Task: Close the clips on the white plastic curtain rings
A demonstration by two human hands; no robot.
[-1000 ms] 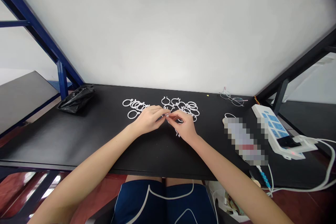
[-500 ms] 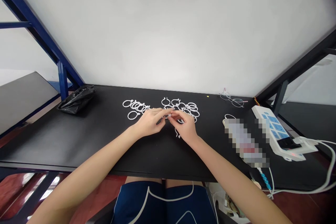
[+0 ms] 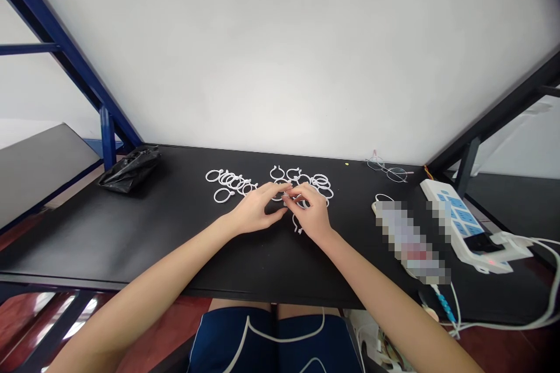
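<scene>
Over the middle of the black table, my left hand [image 3: 258, 208] and my right hand [image 3: 310, 210] meet at the fingertips. Between them is a small white plastic ring [image 3: 285, 196], mostly hidden by fingers. My right thumb and fingers pinch it. My left index finger and thumb curve round its other side, with a gap between them. White rings with knobbed ends [image 3: 224, 195] lie in a group left of my hands. More white rings [image 3: 321, 179] lie behind and beside my right hand, some with open ends. One open ring [image 3: 295, 222] sits just below my right fingers.
A crumpled black plastic bag [image 3: 131, 170] lies at the table's left. Glasses [image 3: 396, 174] rest at the back right. A blurred phone [image 3: 411, 245] with a cable and a white power strip [image 3: 466, 233] occupy the right side. A wall stands behind the table.
My left thumb has moved down and away from the index finger, widening the gap. My right hand keeps its pinch. The view has shifted slightly.
</scene>
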